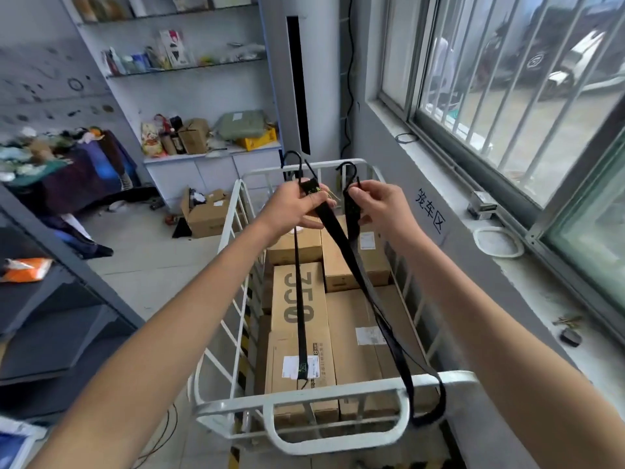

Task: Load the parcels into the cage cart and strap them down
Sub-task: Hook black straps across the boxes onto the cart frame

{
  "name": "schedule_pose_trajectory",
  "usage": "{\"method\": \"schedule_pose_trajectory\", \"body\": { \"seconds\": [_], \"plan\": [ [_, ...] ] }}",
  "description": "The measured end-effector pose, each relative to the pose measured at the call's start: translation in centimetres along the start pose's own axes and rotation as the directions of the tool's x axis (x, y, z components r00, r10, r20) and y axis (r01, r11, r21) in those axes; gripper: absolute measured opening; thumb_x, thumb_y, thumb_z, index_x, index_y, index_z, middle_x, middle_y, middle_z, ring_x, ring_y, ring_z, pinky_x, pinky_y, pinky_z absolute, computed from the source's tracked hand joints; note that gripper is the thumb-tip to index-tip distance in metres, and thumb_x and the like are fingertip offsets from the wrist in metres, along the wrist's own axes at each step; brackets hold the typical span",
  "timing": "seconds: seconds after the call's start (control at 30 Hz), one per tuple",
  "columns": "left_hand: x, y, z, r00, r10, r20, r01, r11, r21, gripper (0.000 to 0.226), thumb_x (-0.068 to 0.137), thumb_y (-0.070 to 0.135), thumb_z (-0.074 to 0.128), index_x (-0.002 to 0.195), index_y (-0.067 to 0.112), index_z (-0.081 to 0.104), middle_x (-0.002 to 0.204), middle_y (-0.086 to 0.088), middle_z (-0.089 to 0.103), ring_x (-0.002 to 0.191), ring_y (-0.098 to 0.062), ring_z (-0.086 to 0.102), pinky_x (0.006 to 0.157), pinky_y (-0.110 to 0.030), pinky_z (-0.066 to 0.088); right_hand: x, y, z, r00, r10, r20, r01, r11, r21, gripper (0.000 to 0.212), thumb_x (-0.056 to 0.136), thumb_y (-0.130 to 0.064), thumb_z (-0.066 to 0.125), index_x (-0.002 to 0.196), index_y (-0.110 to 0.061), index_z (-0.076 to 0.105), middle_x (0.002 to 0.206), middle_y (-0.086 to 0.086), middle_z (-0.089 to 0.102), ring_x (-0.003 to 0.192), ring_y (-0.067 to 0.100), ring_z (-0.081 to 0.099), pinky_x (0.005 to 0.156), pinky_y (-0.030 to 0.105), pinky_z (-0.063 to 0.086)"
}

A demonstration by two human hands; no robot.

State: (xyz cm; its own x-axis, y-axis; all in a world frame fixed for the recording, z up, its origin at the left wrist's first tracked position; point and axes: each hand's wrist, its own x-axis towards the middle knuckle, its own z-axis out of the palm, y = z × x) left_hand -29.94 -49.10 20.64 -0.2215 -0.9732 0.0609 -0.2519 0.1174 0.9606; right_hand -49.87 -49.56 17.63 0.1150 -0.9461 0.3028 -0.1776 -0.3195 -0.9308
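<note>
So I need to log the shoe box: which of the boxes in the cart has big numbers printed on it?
The long box on the cart's left side, under the left hand's strap. It reads 350 in large grey digits; the others show only small white labels.

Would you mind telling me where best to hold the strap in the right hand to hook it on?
Probably keep the right hand pinching the black strap just below its hook, coming from the side. The hook stands upright and free above the fingers, ready to catch the cart rail.

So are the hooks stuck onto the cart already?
No, both hooks are up in the air, held by the left hand and right hand above the cart.
</note>
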Motion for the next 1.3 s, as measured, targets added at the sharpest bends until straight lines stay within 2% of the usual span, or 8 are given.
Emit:
{"method": "schedule_pose_trajectory", "body": {
  "seconds": [0.13,0.27,0.4,0.57,0.77,0.9,1.07,1.3],
  "plan": [
    [4.2,5.8,-3.4,0.986,0.079,-0.146,-0.085,0.996,-0.035,0.022,0.102,0.016,0.057,0.116,-0.001,0.052,0.101,-0.011,0.076,0.088,-0.021,0.076,0.066,-0.036,0.063,4.7,-3.5,-2.4,0.994,-0.07,-0.079,0.071,0.997,0.008,0.008,0.098,-0.026,0.064,0.096,-0.028,0.072,0.075,-0.011,0.068,0.07,0.009,0.067,0.054,0.031,0.059],
    [8.8,12.0,-6.2,0.939,0.112,-0.326,-0.162,0.978,-0.133,0.009,0.101,0.025,0.058,0.1,0.016,0.058,0.084,0.002,0.075,0.07,-0.013,0.071,0.065,-0.028,0.053,9.5,-6.8,-5.1,0.977,-0.147,-0.155,0.147,0.989,-0.013,0.017,0.099,-0.028,0.06,0.095,-0.014,0.07,0.082,0.021,0.063,0.072,0.028,0.059,0.057,0.038,0.053],
    [11.5,17.0,-9.4,0.875,0.117,-0.47,-0.274,0.92,-0.28,0.016,0.099,0.037,0.059,0.092,0.024,0.061,0.083,0.009,0.075,0.065,-0.004,0.067,0.057,-0.019,0.044,12.9,-8.4,-6.9,0.953,-0.17,-0.249,0.19,0.98,0.057,0.017,0.098,-0.033,0.059,0.087,-0.026,0.071,0.078,0.009,0.062,0.069,0.024,0.056,0.055,0.034,0.045],
    [11.9,14.6,-11.2,0.906,0.098,-0.412,-0.228,0.932,-0.28,0.019,0.099,0.04,0.058,0.095,0.023,0.064,0.091,0.007,0.077,0.074,-0.009,0.072,0.062,-0.023,0.051,14.8,-6.3,-4.0,0.952,-0.142,-0.272,0.178,0.978,0.111,0.021,0.09,-0.042,0.059,0.081,-0.028,0.072,0.074,0.001,0.064,0.074,0.024,0.059,0.072,0.047,0.049],
    [10.5,9.0,-16.4,0.906,0.091,-0.413,-0.254,0.899,-0.357,0.027,0.102,0.038,0.053,0.089,0.019,0.065,0.084,0.003,0.077,0.071,-0.016,0.074,0.058,-0.026,0.056,14.9,-5.3,4.7,0.967,-0.132,-0.219,0.168,0.973,0.157,0.02,0.102,-0.03,0.057,0.088,-0.027,0.07,0.075,-0.001,0.068,0.068,0.02,0.071,0.064,0.042,0.058],
    [9.7,8.1,-24.3,0.868,0.141,-0.477,-0.33,0.881,-0.34,0.028,0.104,0.038,0.049,0.093,0.017,0.062,0.078,0.004,0.074,0.075,-0.018,0.073,0.073,-0.037,0.055,15.6,-7.8,10.3,0.966,-0.166,-0.198,0.199,0.967,0.161,0.018,0.104,-0.027,0.055,0.095,-0.02,0.069,0.084,0.015,0.068,0.082,0.041,0.07,0.075,0.056,0.057],
    [8.9,9.3,-36.8,0.863,0.196,-0.465,-0.376,0.864,-0.333,0.027,0.102,0.04,0.051,0.09,0.018,0.063,0.078,0.005,0.074,0.077,-0.017,0.073,0.071,-0.03,0.057,17.2,-10.4,17.4,0.966,-0.15,-0.212,0.179,0.976,0.123,0.017,0.105,-0.025,0.052,0.1,-0.019,0.067,0.092,0.007,0.075,0.073,0.025,0.075,0.068,0.035,0.062],
    [9.2,6.3,-44.0,0.955,-0.014,-0.296,-0.148,0.844,-0.516,0.034,0.107,0.026,0.04,0.077,0.016,0.05,0.053,0.005,0.048,0.041,-0.012,0.045,0.052,-0.027,0.045,19.9,-12.5,24.0,0.949,-0.032,-0.312,0.056,0.996,0.066,0.018,0.105,-0.024,0.052,0.098,-0.017,0.067,0.089,0.007,0.078,0.058,0.023,0.071,0.051,0.027,0.055]
  ]
}}
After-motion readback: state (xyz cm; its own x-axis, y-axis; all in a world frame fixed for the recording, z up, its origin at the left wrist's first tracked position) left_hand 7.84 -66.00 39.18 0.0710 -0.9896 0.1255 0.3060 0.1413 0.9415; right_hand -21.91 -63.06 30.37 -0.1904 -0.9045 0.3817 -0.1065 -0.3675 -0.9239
